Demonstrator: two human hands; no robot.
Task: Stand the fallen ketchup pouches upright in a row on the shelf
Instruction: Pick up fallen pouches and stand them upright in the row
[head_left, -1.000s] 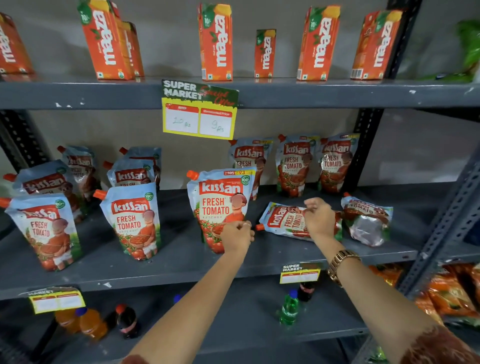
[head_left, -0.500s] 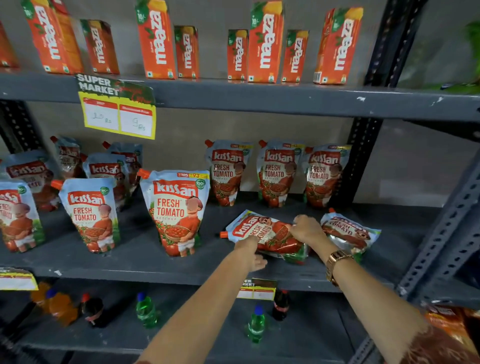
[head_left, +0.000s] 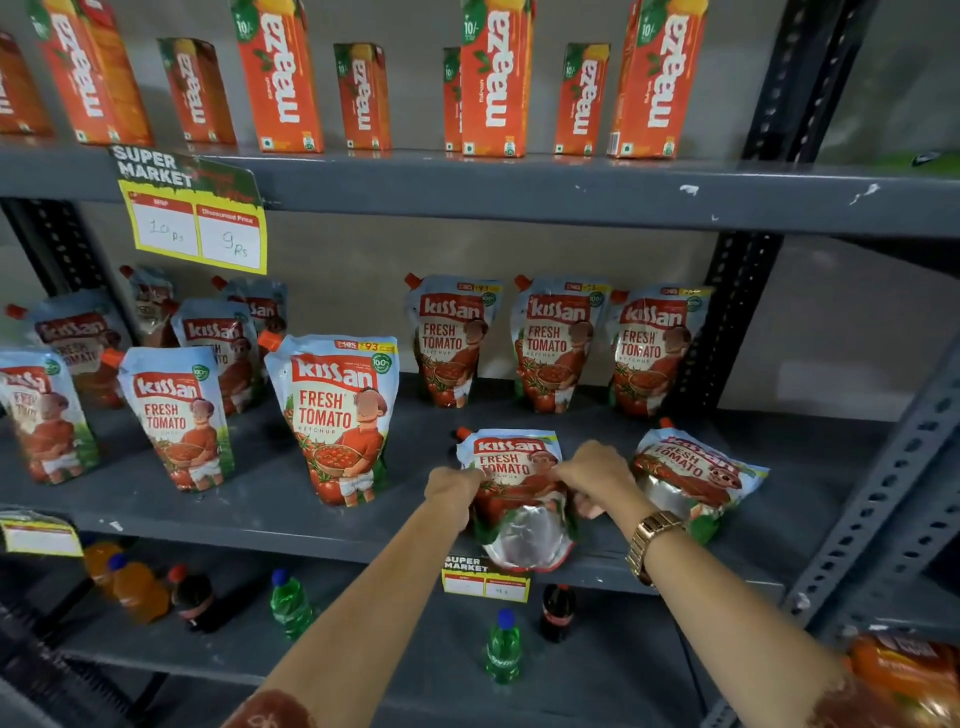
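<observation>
A Kissan ketchup pouch (head_left: 514, 467) is tilted up off the grey middle shelf (head_left: 260, 509), its silver base toward me and its orange spout at the upper left. My left hand (head_left: 451, 486) grips its left edge. My right hand (head_left: 597, 475), with a gold watch on the wrist, grips its right edge. To the right, another pouch (head_left: 696, 473) lies fallen on the shelf. An upright pouch (head_left: 337, 415) stands to the left, with several more standing further left. Three pouches (head_left: 561, 343) stand in a row at the back.
Orange Maaza juice cartons (head_left: 493, 78) line the upper shelf, with a yellow price tag (head_left: 197, 228) hanging from its edge. Small drink bottles (head_left: 501, 649) stand on the lower shelf. A dark perforated upright (head_left: 737, 322) bounds the right end.
The pouch that lay flat has been turned and raised between both hands, its spout end now pointing up. My left hand came off the standing pouch to grip it. The view shifted right.
</observation>
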